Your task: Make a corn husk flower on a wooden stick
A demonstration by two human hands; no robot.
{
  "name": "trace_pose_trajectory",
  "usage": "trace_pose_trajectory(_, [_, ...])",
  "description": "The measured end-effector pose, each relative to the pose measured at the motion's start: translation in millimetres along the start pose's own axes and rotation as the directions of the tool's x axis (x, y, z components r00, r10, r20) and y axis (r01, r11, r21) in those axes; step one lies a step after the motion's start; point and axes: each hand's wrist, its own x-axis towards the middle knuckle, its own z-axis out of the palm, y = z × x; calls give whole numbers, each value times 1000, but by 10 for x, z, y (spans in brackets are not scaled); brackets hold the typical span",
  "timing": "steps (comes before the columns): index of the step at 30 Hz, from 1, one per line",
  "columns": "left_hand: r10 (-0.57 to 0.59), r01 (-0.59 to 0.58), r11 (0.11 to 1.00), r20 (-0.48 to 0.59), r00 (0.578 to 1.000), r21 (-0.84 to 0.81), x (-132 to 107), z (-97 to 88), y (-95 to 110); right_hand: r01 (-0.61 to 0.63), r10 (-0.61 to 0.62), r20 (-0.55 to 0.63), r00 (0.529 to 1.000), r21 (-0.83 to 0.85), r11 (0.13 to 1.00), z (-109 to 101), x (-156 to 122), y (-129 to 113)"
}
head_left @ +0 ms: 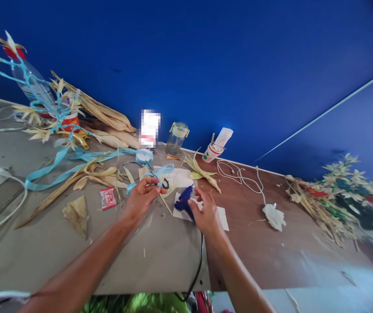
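Observation:
My left hand [143, 195] is closed in a pinch, with light blue ribbon [166, 170] at its fingertips. Part of what it grips is hidden by the fingers. A dark blue glue gun [184, 198] lies on a white sheet [223, 218], its black cord [200, 256] running down over the table's front edge. Beside the glue gun's handle is my right hand [206, 212], thumb and fingers curved but apart. The thumb overlaps the handle; whether it presses on it is unclear. A thin stick [166, 204] lies between the hands.
Dried husks [108, 115], blue-wrapped stems with husk flowers [31, 80] and a ribbon roll [144, 155] lie left. A lidded jar [176, 138], a white cup [212, 153] and a white cable [238, 174] sit along the wall. Husk flowers [349, 187] lie right.

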Motion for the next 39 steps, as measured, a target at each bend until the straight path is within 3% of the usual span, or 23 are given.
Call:
trace_pose_trajectory(3, [6, -6, 999, 1, 1000, 38, -12, 15, -7, -131, 81, 140, 987, 394, 910, 106, 107, -193])
trace_pose_trajectory(6, [19, -18, 997, -9, 1000, 78, -22, 23, 3, -269, 138, 254, 957, 604, 750, 302, 192, -372])
trace_pose_trajectory(11, [27, -23, 994, -38, 999, 106, -17, 28, 21, -474, 270, 390, 880, 745, 469, 564, 218, -526])
trace_pose_trajectory(17, [26, -26, 988, 2, 1000, 150, 2, 14, -30, -553, 303, 483, 822, 805, 217, 588, 217, -545])
trace_pose_trajectory(22, [13, -15, 990, 20, 1000, 143, 8, 15, -48, -554, 275, 503, 819, 819, 151, 570, 220, -535])
trace_pose_trajectory(27, [31, -35, 989, 25, 999, 146, 1, 36, -49, -545, 248, 504, 827, 826, 142, 574, 215, -578])
trace_pose_trajectory(33, [28, -40, 993, 109, 994, 113, -32, 49, -47, -519, 227, 480, 847, 839, 163, 600, 223, -566])
trace_pose_trajectory(36, [-37, 41, 999, 167, 985, -24, -57, 43, -35, -527, 153, 507, 848, 835, 158, 575, 227, -548])
trace_pose_trajectory(39, [-119, 175, 965, 266, 956, -195, -75, 22, -22, -580, 55, 579, 814, 803, 138, 535, 239, -528])
